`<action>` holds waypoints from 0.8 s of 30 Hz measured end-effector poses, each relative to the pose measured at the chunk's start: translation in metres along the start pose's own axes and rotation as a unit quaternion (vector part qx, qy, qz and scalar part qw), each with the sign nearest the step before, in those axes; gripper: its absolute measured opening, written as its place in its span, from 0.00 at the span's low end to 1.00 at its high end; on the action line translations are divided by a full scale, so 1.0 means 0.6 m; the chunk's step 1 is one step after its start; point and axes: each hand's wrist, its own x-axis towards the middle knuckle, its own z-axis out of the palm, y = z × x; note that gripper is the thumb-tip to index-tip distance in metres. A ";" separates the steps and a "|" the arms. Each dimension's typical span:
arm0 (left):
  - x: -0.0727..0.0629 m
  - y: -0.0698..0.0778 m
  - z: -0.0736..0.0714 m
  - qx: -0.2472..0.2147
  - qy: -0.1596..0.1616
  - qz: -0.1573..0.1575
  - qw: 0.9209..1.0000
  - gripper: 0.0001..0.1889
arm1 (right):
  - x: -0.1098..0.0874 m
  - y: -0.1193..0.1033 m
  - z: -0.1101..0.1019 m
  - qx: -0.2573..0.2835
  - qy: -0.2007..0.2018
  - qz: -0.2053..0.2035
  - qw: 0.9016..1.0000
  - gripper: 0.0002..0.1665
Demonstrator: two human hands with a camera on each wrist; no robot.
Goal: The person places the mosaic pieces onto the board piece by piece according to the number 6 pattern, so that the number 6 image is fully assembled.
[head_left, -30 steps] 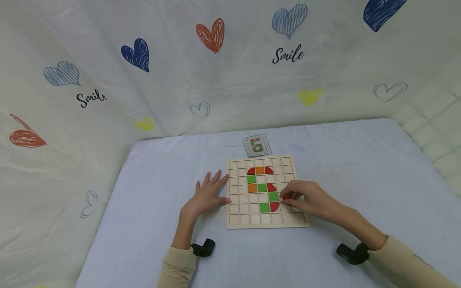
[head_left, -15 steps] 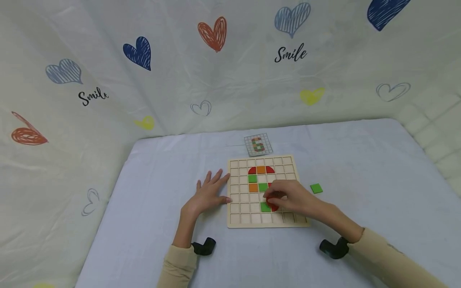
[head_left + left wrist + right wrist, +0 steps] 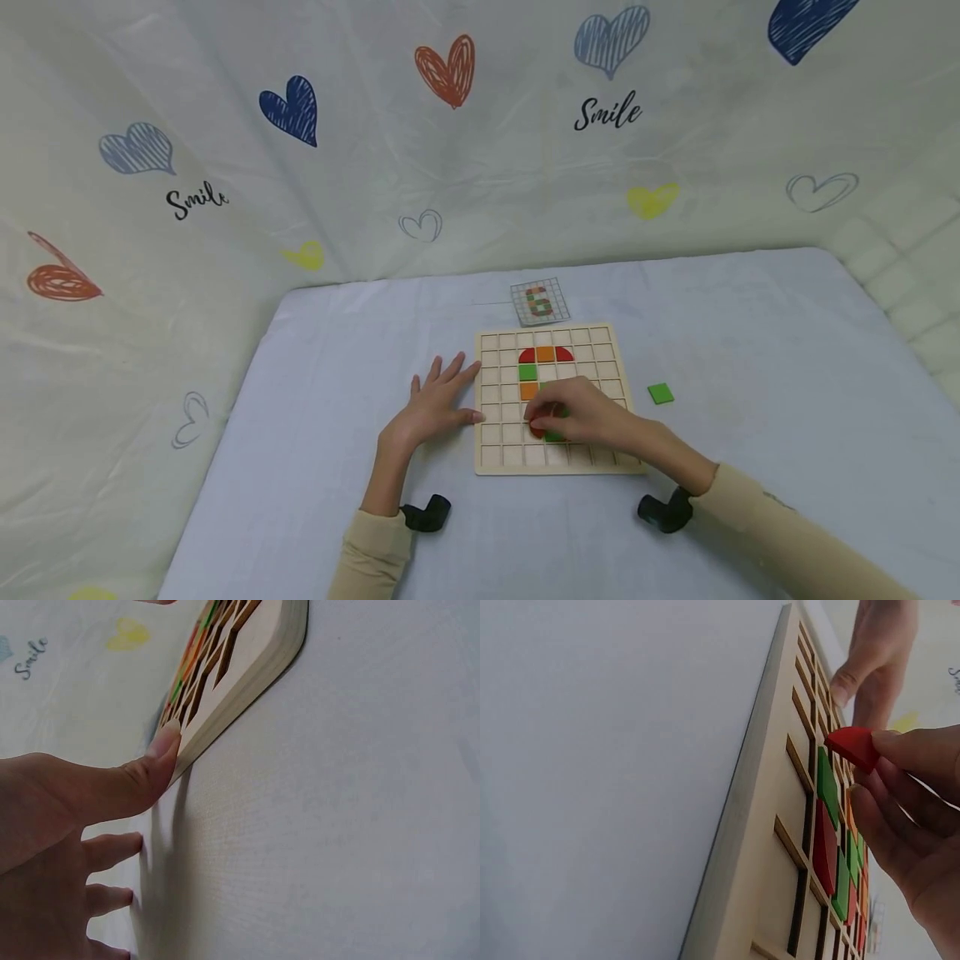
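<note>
My left hand (image 3: 431, 412) lies with spread fingers at the left side of a wooden grid board (image 3: 558, 470). Its thumb (image 3: 161, 750) touches the board's edge in the left wrist view. Over the lower middle of the board, my right hand (image 3: 581, 408) pinches a red quarter-round tile (image 3: 853, 742). This tile is tilted beside a green square tile (image 3: 826, 784) set in a cell. A red rounded tile (image 3: 825, 851) sits next to that one. Higher up, an orange tile (image 3: 545, 354) lies between two red rounded tiles. Some tiles are hidden under my right hand.
A loose green square tile (image 3: 661, 393) lies on the white cloth right of the board. Behind the board lies a pattern card (image 3: 540, 302) with a grid and a coloured figure. A curtain (image 3: 487, 167) printed with hearts hangs behind the table.
My right hand has moved left across the board with the red tile, from its right side to its lower middle. The loose green tile has come into sight. The left hand stays put.
</note>
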 end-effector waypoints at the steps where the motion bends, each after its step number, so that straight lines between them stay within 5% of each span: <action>1: 0.000 -0.001 0.000 0.001 -0.001 -0.001 1.000 0.45 | 0.002 0.000 0.001 0.003 -0.003 0.000 1.000 0.05; 17: -0.001 0.004 -0.002 -0.001 0.000 -0.005 1.000 0.44 | 0.012 0.002 0.013 -0.053 -0.038 -0.033 0.997 0.07; 24: 0.000 0.006 -0.001 0.001 -0.002 -0.009 1.000 0.44 | 0.004 0.000 0.015 -0.067 -0.039 -0.015 0.997 0.07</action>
